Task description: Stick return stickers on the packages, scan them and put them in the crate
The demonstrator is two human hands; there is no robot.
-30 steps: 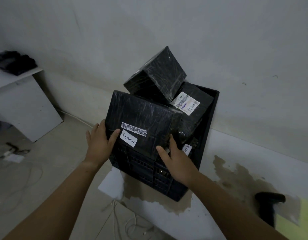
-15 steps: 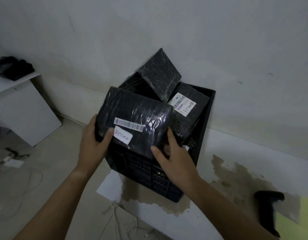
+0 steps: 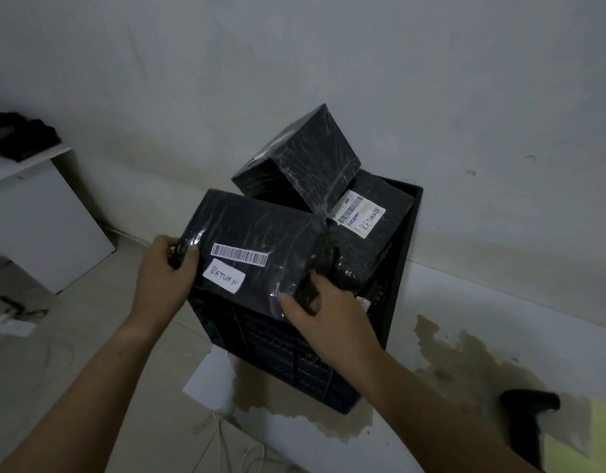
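A black plastic-wrapped package (image 3: 257, 233) with a barcode strip and a white RETURN sticker (image 3: 224, 276) lies across the near-left rim of the dark crate (image 3: 402, 268). My left hand (image 3: 165, 268) grips its left end, fingers curled over the edge. My right hand (image 3: 315, 308) holds its lower right corner. Inside the crate, a second package with a barcode label marked RETURN (image 3: 361, 213) lies at the right. A third package (image 3: 308, 158) sits tilted on top at the back.
A black handheld scanner (image 3: 530, 421) stands on the white table surface at the lower right, beside a yellow sheet (image 3: 601, 438). A white cabinet (image 3: 38, 216) stands at the left. Cables lie on the floor. A grey wall rises just behind the crate.
The held package has shifted a little left and lower over the crate's near rim. My left hand has moved from its underside to grip the left end.
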